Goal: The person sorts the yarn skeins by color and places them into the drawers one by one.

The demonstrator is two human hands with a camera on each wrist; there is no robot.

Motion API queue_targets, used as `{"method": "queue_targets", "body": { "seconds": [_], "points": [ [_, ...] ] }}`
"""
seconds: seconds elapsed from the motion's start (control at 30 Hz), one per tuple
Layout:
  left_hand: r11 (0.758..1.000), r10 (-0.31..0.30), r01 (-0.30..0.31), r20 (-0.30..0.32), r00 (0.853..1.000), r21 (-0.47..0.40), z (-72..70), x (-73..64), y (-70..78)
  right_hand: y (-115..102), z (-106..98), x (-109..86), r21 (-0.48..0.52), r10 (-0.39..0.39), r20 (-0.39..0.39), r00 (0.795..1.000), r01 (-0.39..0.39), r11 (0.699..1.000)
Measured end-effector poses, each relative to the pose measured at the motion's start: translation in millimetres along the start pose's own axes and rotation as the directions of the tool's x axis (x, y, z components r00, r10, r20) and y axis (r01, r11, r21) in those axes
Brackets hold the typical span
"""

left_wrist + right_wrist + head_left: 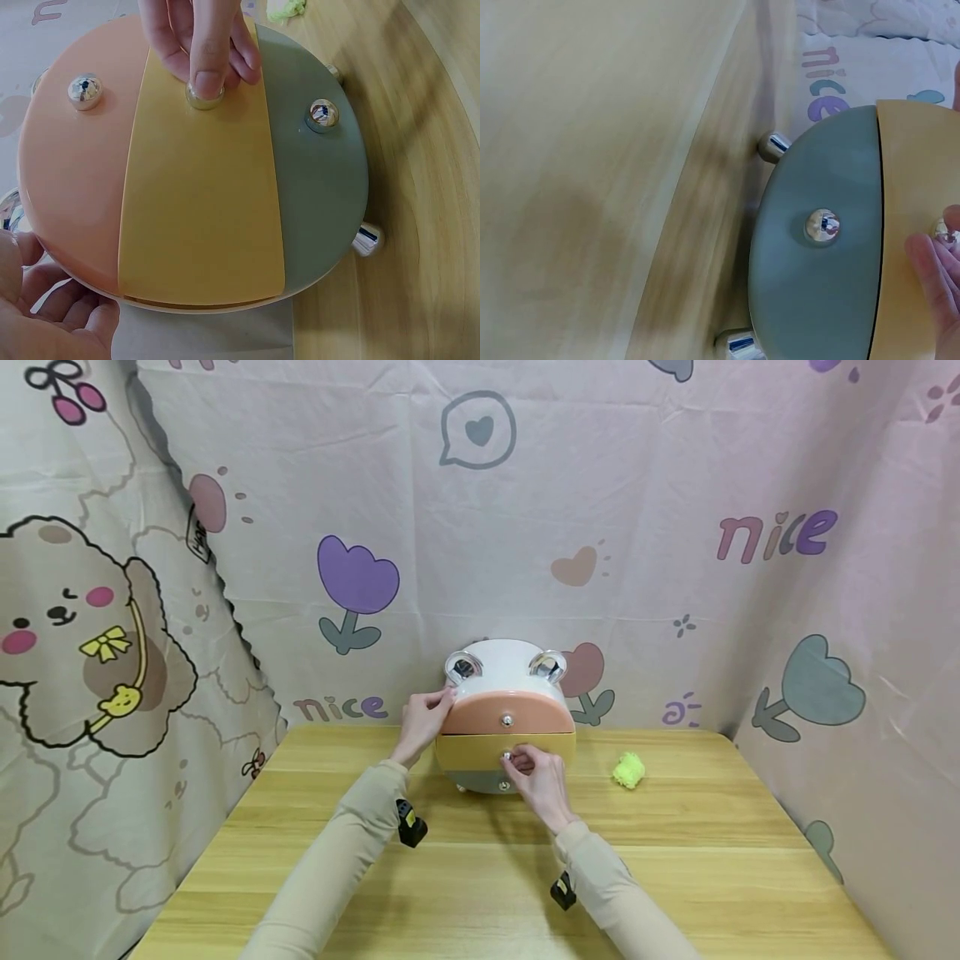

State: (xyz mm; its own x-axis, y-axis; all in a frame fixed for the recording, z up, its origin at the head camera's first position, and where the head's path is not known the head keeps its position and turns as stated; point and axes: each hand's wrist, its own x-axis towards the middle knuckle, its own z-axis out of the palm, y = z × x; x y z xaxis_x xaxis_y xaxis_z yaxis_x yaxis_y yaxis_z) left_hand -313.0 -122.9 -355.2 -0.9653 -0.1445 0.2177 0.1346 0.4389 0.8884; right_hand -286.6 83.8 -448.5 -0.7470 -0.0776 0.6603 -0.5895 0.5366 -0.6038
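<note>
A small rounded drawer cabinet [502,660] with a white top stands on the table, its front split into a peach drawer [480,714], a yellow drawer [202,225] and a grey-green drawer [814,292]. My right hand [542,781] pinches the silver knob [202,99] of the yellow drawer between thumb and fingers. The yellow front sits slightly proud of its neighbours, with a thin gap along its end. At the cabinet's upper left side, beside the peach drawer, my left hand [423,722] touches the casing with loosely bent fingers.
To the cabinet's right lies a fluffy yellow-green bit of cloth [628,770]. Two silver ring shapes [548,667] rise from the cabinet top, and silver feet [774,146] hold it up. A patterned curtain [480,527] hangs close behind the wooden table [480,893].
</note>
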Motion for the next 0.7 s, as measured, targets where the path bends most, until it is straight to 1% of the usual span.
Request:
{"method": "queue_targets", "body": {
  "seconds": [0.1,0.17,0.37,0.53,0.7],
  "points": [
    [1.000,-0.006,0.006,0.002,1.000,-0.008,0.1,0.6,0.5,0.9,0.8,1.6,-0.007,-0.001,-0.001,1.000,0.001,1.000],
    [1.000,-0.017,0.017,0.015,1.000,-0.019,0.3,2.0,-0.4,1.9,1.5,2.4,-0.009,-0.001,-0.002,1.000,0.001,1.000],
    [1.000,-0.030,0.030,0.022,0.999,-0.003,0.1,2.0,-0.3,3.2,3.0,3.0,-0.009,0.007,-0.018,1.000,-0.007,1.000],
    [1.000,-0.027,0.027,0.018,0.999,-0.008,0.1,2.5,-0.6,3.5,3.8,2.8,-0.012,-0.004,-0.022,1.000,0.004,1.000],
    [1.000,-0.018,0.018,0.016,1.000,-0.009,-0.4,1.7,-0.9,3.2,3.6,2.8,0.005,-0.001,-0.022,1.000,0.001,1.000]
  ]
}}
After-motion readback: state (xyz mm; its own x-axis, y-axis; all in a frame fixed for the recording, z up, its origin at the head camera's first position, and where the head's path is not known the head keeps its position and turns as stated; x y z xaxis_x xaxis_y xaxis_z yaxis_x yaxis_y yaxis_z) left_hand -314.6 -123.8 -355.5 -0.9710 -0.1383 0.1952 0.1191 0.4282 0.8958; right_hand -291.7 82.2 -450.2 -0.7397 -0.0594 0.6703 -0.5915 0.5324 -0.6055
